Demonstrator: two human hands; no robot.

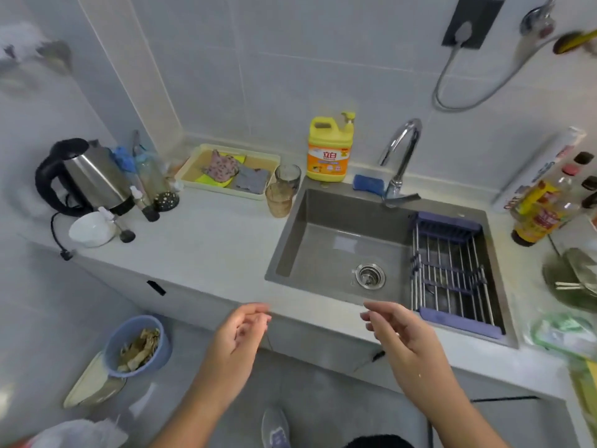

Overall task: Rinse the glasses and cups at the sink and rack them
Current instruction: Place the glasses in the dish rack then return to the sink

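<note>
Two glasses upright on surface (210, 247) at the sink's (323, 250) rear-left corner. Amber textured glass (278, 200) is in front, clear greyish glass (287, 176) just behind. Rack (452, 270) sits across the sink's right side. Left hand (239, 337) and right hand (397, 334) are at the front edge, fingers loosely curled, holding nothing.

Lighting: bright, even, cool white, diffuse from overhead. Shadows: faint and soft-edged, none hard. Glare: pale reflected patch on floor of sink (323, 260); small highlights on faucet (402, 147) and kettle (93, 176). Distortion: strong wide-angle bowing of countertop (210, 240) edge and wall tiles (258, 76) toward frame borders. Blur: smeared upper left corner, right edge, lower left; bottles (542, 205) at right soft. Sharpest mid-frame; slight overall softness.
</note>
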